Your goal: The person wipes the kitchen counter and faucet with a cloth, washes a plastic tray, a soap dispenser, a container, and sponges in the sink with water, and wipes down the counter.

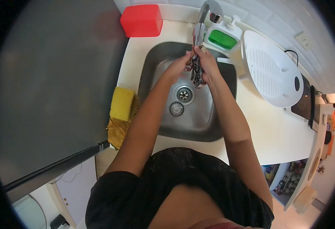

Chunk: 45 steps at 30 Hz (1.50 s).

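Both hands are over the back of the steel sink (198,122), below the faucet (207,15). My left hand (178,68) is closed around one side of a dark patterned cloth (197,72). On the cloth's other side, my right hand (208,64) grips its upper part with the thumb and fingers. The cloth hangs down between the two hands, dark with light spots. The drain (184,95) shows beneath the hands, and a round strainer (176,108) lies beside it on the sink floor.
A red container (141,21) stands at the back left. Left of the sink lie a yellow sponge (122,104) and a brownish cloth (117,132). Behind the sink is a soap dispenser with green liquid (223,39). A white dish rack (272,72) stands right.
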Each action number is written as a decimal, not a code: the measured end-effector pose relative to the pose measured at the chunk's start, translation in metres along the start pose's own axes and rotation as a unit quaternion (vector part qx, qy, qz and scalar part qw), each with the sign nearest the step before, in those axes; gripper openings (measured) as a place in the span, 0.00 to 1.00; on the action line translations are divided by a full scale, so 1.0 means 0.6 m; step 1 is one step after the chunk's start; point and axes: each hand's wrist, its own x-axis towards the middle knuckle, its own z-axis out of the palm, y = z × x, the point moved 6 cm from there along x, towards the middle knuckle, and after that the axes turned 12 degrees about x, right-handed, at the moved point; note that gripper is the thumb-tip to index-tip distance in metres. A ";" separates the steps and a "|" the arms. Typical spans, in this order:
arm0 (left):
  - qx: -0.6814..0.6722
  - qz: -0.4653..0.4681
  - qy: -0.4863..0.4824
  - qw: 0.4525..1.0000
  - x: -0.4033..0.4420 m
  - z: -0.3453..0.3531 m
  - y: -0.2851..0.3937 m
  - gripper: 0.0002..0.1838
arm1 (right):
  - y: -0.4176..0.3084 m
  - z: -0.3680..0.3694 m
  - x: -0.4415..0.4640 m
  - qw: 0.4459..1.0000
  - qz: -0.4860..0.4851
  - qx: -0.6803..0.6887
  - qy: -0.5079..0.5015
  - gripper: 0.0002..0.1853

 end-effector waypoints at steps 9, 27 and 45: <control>-0.218 0.059 -0.148 0.963 0.007 0.036 -0.035 0.35 | -0.003 -0.002 0.007 1.000 0.010 -0.016 0.023 0.10; -0.089 -0.003 0.082 0.993 0.052 -0.028 -0.093 0.16 | 0.045 -0.070 0.075 0.907 0.057 -0.414 -0.044 0.15; 0.070 0.164 0.167 0.970 0.078 -0.062 -0.036 0.11 | 0.003 -0.034 0.084 0.705 -0.084 -0.693 -0.127 0.23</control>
